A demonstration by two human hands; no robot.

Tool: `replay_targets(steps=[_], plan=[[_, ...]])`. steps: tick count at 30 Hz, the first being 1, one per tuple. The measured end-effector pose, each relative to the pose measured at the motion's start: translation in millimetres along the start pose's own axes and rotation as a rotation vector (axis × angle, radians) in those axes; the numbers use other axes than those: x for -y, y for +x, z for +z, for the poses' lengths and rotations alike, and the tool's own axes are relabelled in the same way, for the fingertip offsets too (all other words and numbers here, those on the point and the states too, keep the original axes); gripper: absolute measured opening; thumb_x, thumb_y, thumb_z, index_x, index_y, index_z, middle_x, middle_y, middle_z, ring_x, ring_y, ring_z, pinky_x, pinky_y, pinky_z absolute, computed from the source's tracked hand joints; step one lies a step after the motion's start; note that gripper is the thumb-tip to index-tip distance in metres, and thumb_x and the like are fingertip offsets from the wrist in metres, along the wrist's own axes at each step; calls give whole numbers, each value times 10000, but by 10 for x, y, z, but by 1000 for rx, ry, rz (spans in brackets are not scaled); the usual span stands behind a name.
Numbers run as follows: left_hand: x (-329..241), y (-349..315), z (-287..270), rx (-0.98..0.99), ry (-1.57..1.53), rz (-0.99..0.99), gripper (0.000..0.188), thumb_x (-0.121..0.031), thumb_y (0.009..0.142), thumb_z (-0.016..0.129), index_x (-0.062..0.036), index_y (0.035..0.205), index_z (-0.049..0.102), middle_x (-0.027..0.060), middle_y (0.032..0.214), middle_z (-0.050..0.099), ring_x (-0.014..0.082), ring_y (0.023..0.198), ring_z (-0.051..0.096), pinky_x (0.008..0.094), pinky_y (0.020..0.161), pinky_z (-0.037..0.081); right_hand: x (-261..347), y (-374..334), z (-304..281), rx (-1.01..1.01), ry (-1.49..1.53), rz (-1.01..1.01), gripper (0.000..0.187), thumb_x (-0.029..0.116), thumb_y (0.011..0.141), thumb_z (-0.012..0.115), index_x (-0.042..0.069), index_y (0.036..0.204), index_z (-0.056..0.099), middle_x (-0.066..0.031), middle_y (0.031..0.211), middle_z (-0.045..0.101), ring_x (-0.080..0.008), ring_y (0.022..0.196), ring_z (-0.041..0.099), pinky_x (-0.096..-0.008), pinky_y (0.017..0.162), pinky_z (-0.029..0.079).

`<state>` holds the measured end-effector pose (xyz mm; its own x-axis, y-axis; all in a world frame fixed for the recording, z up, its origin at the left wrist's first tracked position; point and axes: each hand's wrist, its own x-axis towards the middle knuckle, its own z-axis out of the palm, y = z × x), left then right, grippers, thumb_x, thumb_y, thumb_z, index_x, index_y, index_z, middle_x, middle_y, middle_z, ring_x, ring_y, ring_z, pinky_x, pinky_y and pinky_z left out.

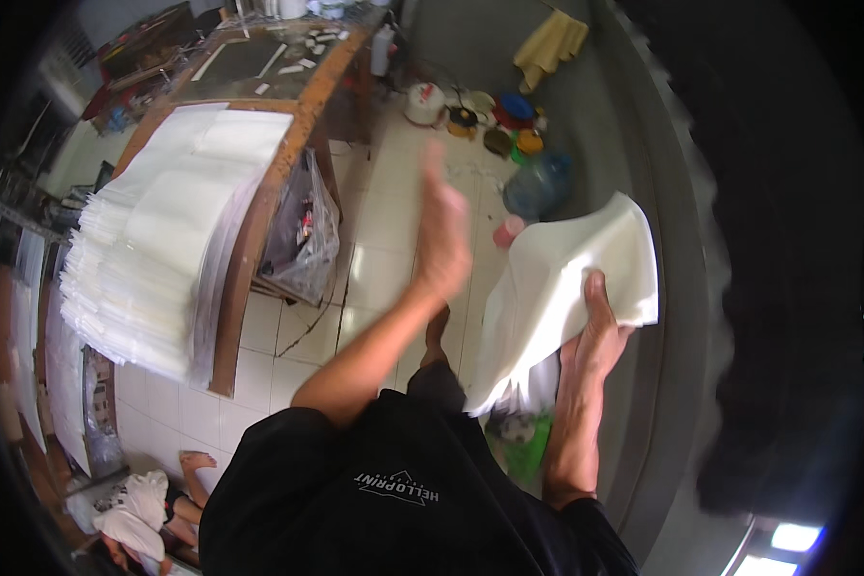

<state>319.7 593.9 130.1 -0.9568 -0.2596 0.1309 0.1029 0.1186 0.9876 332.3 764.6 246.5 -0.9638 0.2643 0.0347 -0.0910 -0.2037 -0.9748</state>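
Observation:
My right hand (597,322) is closed on a bundle of thin white sheets (557,269), its thumb lying on top. The sheets bend over the hand, with their lower corner fanning out beside my body. Whether they are paper or plastic film I cannot tell. My left hand (444,235) is raised over the floor, apart from the bundle. It is blurred, but its fingers look stretched out and it holds nothing. To the left, a large pile of similar white sheets (178,192) lies on a wooden table, many edges fanned toward its left side.
The wooden table (223,331) has a plastic bag (307,235) hanging at its side. On the tiled floor ahead stand a blue water jug (538,184), a white pot (424,103) and coloured containers. A yellow cloth (550,46) hangs on the wall. Another person (136,509) sits low at the lower left.

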Motion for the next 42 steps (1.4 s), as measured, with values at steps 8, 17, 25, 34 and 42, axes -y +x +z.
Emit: replay_targets(steps=[8, 17, 25, 34, 42], plan=[[645, 1456, 175, 610, 496, -620, 854, -619, 1007, 400, -2, 1577, 249, 221, 1610, 284, 424, 1516, 197, 596, 1213, 139, -165, 1457, 976, 236, 112, -25, 560, -14, 914, 690, -75, 1418, 451, -174, 1294, 588, -248, 1131, 618, -380, 960, 547], [1077, 2832, 116, 99, -1463, -312, 1045, -845, 887, 411, -27, 1536, 385, 220, 1517, 451, 322, 1430, 427, 503, 1143, 398, -89, 2653, 2909, 452, 255, -160, 571, 0, 937, 687, -84, 1432, 414, -178, 1319, 560, -237, 1136, 604, -357, 980, 534], [1238, 4086, -1577, 59, -1959, 146, 1185, -936, 785, 388, -41, 1561, 340, 219, 1552, 413, 361, 1415, 441, 496, 1160, 388, -295, 3418, 4549, 561, 64, -255, 465, -9, 907, 716, -100, 1325, 535, -176, 1209, 637, -237, 1034, 657, -355, 912, 569], [1634, 4222, -3564, -733, -1038, -308, 734, -443, 908, 739, 82, 1367, 510, 201, 1245, 654, 284, 1095, 680, 442, 961, 566, -1262, 3626, 6807, 1141, -1, -107, 454, 64, 874, 789, -108, 1242, 585, -161, 1162, 664, -214, 1010, 655, -319, 887, 529], [1392, 4048, -4425, -1490, -594, -262, 569, -128, 830, 797, 95, 1294, 554, 214, 1140, 682, 293, 979, 713, 418, 820, 624, -2992, 3632, 8230, 1256, -22, 342, 504, 63, 878, 783, -122, 1292, 562, -163, 1237, 659, -245, 1060, 646, -354, 955, 501]])
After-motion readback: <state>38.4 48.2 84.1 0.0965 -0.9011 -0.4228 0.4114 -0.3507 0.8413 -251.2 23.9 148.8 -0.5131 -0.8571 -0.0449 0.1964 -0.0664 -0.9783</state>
